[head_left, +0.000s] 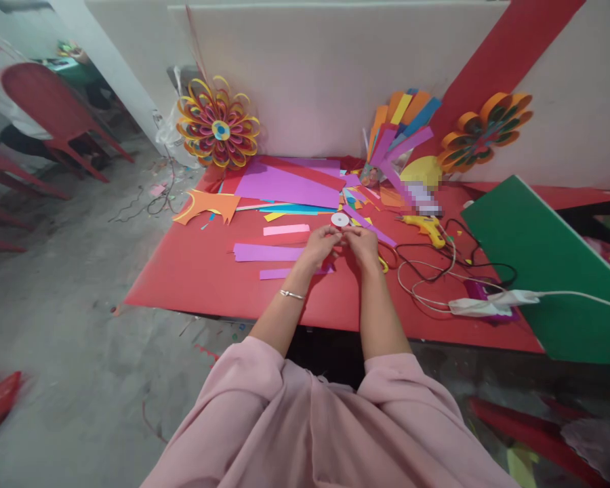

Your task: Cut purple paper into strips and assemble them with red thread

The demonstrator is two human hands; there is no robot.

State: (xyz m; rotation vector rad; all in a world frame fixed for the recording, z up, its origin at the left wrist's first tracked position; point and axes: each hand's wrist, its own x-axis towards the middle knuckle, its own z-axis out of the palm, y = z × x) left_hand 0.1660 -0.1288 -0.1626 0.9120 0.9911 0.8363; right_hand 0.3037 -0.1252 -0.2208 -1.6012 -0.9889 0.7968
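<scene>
Over the middle of the red table, my left hand [322,246] and my right hand [362,244] come close together with fingers pinched. What lies between the fingertips is too small to make out. Just beyond them is a white spool [340,220] with a red edge; whether the fingers touch it I cannot tell. Purple paper strips [269,253] and a pink strip [286,230] lie left of my left hand. Scissors with yellow handles [384,264] are partly hidden beside my right hand.
A yellow glue gun [427,229] lies to the right, near tangled cables and a white power strip [480,303]. A green board [554,271] leans over the right end. Purple sheets [289,179], an orange cutout [208,207] and paper flowers [221,129] are at the back and left.
</scene>
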